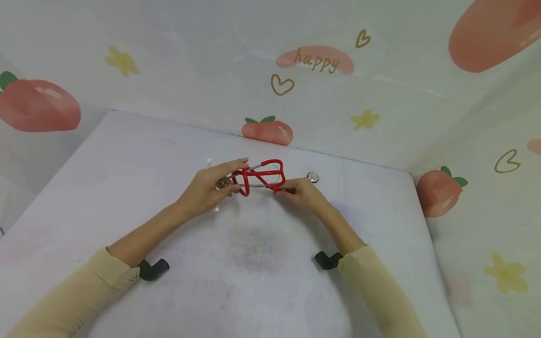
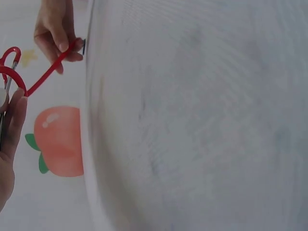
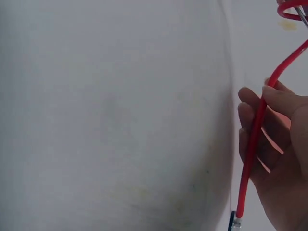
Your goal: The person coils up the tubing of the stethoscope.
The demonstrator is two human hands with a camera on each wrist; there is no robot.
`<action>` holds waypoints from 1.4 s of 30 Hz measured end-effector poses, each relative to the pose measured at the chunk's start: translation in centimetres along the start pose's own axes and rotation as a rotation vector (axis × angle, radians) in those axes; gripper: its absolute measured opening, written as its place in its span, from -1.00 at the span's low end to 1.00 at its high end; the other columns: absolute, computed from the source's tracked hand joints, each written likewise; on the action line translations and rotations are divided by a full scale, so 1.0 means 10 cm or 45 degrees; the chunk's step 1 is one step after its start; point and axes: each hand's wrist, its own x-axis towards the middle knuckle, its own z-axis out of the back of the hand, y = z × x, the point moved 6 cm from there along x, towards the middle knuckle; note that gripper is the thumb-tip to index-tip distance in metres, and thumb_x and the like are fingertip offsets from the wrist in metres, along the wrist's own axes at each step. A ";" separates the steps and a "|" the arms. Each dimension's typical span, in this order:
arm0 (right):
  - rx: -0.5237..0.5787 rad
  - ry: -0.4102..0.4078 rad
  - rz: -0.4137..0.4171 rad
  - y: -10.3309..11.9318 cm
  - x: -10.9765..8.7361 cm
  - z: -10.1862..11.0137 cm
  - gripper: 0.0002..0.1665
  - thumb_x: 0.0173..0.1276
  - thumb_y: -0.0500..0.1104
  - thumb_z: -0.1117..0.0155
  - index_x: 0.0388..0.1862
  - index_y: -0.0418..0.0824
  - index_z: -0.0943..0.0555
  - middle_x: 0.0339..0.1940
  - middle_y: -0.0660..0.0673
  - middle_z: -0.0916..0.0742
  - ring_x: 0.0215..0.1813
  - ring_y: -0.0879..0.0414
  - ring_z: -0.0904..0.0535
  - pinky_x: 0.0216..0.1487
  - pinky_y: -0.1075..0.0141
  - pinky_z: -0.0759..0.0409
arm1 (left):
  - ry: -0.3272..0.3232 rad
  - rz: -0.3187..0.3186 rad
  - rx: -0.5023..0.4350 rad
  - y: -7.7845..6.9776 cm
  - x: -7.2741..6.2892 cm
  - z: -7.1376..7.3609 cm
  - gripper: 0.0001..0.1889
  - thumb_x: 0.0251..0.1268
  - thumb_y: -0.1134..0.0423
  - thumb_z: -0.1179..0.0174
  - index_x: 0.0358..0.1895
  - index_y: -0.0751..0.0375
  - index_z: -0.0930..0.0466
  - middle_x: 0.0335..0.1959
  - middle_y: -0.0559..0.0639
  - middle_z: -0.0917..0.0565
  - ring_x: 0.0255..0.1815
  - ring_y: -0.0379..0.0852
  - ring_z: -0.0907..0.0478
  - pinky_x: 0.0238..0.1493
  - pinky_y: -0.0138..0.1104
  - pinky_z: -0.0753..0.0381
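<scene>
A red stethoscope (image 1: 259,177) with looped red tubing and metal ear tubes is held just above the white table (image 1: 127,155), between both hands. My left hand (image 1: 211,187) grips the bundled loops and metal tubes at their left end; white ear tips stick out near it. My right hand (image 1: 301,191) pinches the red tube (image 3: 257,130) at the right end, close to the round metal chest piece (image 1: 313,177). In the left wrist view the red tube (image 2: 45,77) runs from my left fingers (image 2: 14,120) up to the right hand (image 2: 55,31).
The table is covered with a white cloth carrying a grey smudge (image 1: 258,246) near the middle. A backdrop (image 1: 380,84) printed with peaches, flowers and hearts rises behind and to the right. Black wrist-camera mounts (image 1: 153,269) sit under both sleeves.
</scene>
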 end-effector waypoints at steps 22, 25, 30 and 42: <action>-0.231 -0.010 0.298 0.35 -0.27 -0.21 -0.54 0.32 -0.28 -0.40 0.21 -0.16 -0.66 -0.34 0.03 -0.74 -0.36 0.22 -0.53 -0.28 0.39 -0.57 | -0.027 0.070 0.035 0.05 -0.01 0.02 -0.28 0.07 0.53 -0.43 0.37 0.09 -0.48 0.24 0.04 -0.60 -0.31 -0.14 -0.74 -0.33 -0.44 -0.69; -0.213 -0.047 0.278 0.34 -0.30 -0.17 -0.52 0.30 -0.29 -0.41 0.21 -0.19 -0.65 -0.35 0.01 -0.74 -0.37 0.21 -0.54 -0.30 0.38 -0.60 | -0.066 0.065 0.032 0.06 0.00 0.07 -0.28 0.06 0.53 -0.44 0.36 0.09 -0.50 0.20 0.06 -0.63 -0.30 -0.13 -0.75 -0.30 -0.46 -0.68; -0.214 -0.118 0.242 0.28 -0.37 -0.12 -0.56 0.28 -0.30 -0.42 0.17 -0.17 -0.69 -0.35 0.02 -0.75 -0.41 0.23 -0.50 -0.35 0.39 -0.56 | -0.134 0.088 -0.025 0.09 0.01 0.16 -0.31 0.06 0.54 -0.42 0.34 0.15 -0.51 0.13 0.09 -0.65 -0.37 -0.14 -0.75 -0.33 -0.47 -0.68; -0.323 -0.306 0.558 0.37 -0.56 -0.02 -0.50 0.11 -0.44 -0.49 0.07 -0.17 -0.74 -0.37 0.00 -0.74 -0.39 0.20 -0.56 -0.37 0.42 -0.56 | -0.174 0.178 -0.027 0.21 -0.01 0.25 -0.29 0.11 0.53 -0.40 0.38 0.08 -0.48 0.18 0.11 -0.62 -0.41 -0.12 -0.75 -0.37 -0.47 -0.67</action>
